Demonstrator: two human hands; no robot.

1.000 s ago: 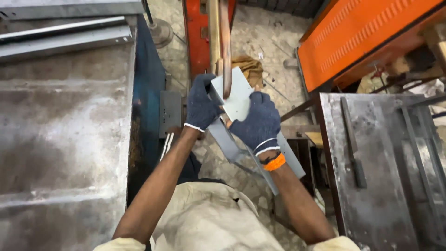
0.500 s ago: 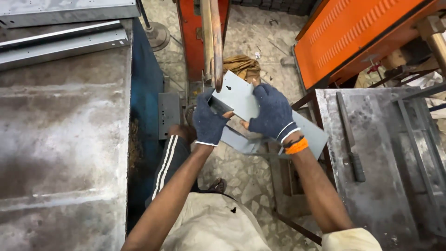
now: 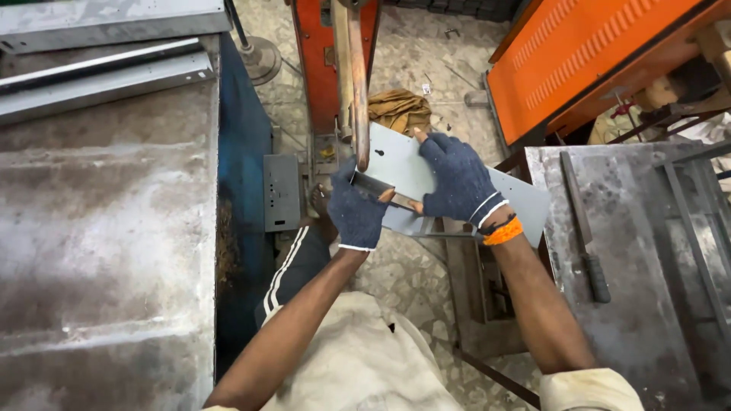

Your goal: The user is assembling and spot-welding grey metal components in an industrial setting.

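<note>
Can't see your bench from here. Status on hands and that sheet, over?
Left hand and right hand, gloved, both gripping grey metal sheet. Sheet sits under copper rod of orange machine. Nothing blocking it.

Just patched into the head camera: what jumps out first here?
Centre frame, two hands in dark blue gloves, left hand and right hand, grip a pale grey sheet-metal panel under a copper-coloured rod on an orange machine. An orange slatted cover fills the upper right.

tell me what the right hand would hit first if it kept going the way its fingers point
Probably the crumpled brown cloth on the floor past the grey sheet-metal panel that the gloved right hand holds, though depth is unclear.
</note>
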